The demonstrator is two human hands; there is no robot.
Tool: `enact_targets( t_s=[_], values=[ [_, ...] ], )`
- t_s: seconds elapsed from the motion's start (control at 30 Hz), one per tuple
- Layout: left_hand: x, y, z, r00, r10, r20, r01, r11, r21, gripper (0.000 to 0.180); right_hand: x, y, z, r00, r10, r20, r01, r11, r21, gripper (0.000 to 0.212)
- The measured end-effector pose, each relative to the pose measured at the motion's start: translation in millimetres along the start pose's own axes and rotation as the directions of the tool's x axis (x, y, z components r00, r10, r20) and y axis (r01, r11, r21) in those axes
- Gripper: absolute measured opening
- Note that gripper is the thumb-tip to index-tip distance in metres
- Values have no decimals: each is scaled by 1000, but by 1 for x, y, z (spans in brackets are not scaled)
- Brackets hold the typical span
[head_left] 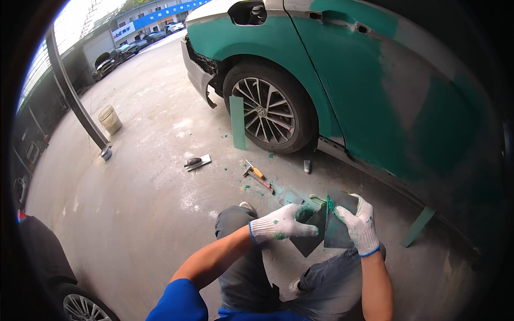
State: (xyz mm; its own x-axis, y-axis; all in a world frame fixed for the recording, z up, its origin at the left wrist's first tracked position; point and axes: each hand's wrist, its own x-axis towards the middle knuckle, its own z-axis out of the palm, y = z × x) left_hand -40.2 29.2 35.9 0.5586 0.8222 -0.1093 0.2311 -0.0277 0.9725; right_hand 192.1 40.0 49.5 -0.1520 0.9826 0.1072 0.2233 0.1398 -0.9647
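Grip: left hand [286,222] clamped on dark spreader [308,245], right hand [358,226] on grey plate [337,236]
Paste [330,205]: green, at plate's upper left edge
Hammer [262,183]: on floor [150,187]

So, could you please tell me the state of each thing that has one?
Left hand: gloved, holding left plate
Right hand: gloved, holding right plate
Left plate: tilted
Right plate: smeared green
Car: partly green, fuel port uncovered
Wheel: mounted
Left strip: propped against wheel
Right strip: slanted beside car
Hammer: lying down
Screwdriver: lying down
Knobbed tool: set down
Bucket: standing
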Motion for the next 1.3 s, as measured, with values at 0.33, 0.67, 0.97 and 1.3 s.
enact_targets(
  t_s=[0.33, 0.67, 0.97, 1.3],
  values=[
    [-13, -19, 35, 985, -158, -64, 94, 815, -572, 58, -2, 20, -9, 969, 72, -238, -47, 993, 110, 26],
    [-22, -33, 45, 987, -153, -55, 73, 719, -691, 65, -7, 32, -1, 992, -63, -106, 49, 991, -123, 30],
    [-14, -58, 49, 965, -175, -194, -8, 722, -692, 47, -18, 28, 15, 971, -241, -10, 231, 941, -249, 29],
    [4, -48, 53, 992, -106, -62, 70, 903, -423, 45, -11, 30, -15, 996, 61, 67, -50, 987, -151, 59]
  ],
)
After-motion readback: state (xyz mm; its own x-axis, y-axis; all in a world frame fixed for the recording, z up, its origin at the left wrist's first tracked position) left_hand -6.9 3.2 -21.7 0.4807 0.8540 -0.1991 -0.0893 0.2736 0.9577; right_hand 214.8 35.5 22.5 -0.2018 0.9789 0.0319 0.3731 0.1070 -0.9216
